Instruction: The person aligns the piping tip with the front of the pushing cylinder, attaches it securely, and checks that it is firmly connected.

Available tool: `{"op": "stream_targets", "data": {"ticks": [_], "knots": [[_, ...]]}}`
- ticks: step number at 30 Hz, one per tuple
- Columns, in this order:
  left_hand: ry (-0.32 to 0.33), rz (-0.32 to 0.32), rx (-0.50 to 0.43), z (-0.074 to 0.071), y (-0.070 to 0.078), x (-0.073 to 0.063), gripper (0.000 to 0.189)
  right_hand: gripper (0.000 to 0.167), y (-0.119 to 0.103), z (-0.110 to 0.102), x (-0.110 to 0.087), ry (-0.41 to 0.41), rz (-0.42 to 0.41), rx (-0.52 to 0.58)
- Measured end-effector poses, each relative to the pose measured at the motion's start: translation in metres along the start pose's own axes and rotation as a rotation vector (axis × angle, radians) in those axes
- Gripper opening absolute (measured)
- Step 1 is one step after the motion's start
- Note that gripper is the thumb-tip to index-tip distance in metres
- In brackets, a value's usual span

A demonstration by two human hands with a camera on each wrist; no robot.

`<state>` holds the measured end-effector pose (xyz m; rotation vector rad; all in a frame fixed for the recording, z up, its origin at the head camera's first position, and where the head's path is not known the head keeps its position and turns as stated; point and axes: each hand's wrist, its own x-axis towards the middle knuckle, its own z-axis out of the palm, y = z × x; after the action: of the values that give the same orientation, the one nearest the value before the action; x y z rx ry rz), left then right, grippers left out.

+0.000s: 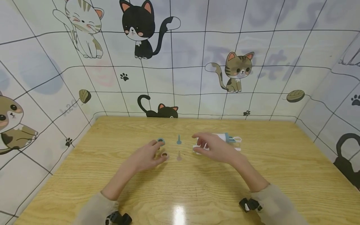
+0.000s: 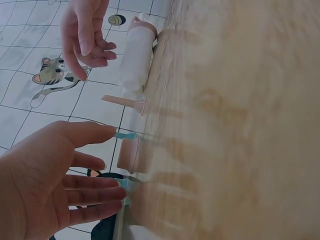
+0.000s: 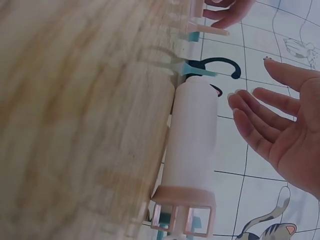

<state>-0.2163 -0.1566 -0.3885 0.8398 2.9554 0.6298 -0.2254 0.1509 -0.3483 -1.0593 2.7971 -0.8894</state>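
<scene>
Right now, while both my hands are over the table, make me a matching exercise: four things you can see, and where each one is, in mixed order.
Things:
1. Left hand
2. Right hand
3. Blue spike
4. Pink spike

Places:
A. Above the white tubes
B. Standing between the two hands, on the near side
C. Fingertips at the blue ring
D. Standing between the two hands, on the far side

Pairs: 1-C, 2-A, 3-D, 4-B

pale beige sleeves (image 1: pixel 277 204) on both arms; boxy black wrist cameras (image 1: pixel 121 218), right one with small white patch (image 1: pixel 247 207).
</scene>
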Motion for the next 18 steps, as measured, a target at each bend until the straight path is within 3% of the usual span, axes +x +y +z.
{"op": "stream_targets", "data": {"ticks": [10, 18], "knots": [[-0.016, 0.024, 0.002, 0.004, 0.002, 0.004, 0.054, 0.038, -0.002, 0.008, 0.010, -0.082, -0.043, 0.003], [-0.027, 0.045, -0.030, 0.006, 0.002, 0.008, 0.048, 0.035, -0.001, 0.018, 0.021, -0.132, -0.074, 0.113]]}}
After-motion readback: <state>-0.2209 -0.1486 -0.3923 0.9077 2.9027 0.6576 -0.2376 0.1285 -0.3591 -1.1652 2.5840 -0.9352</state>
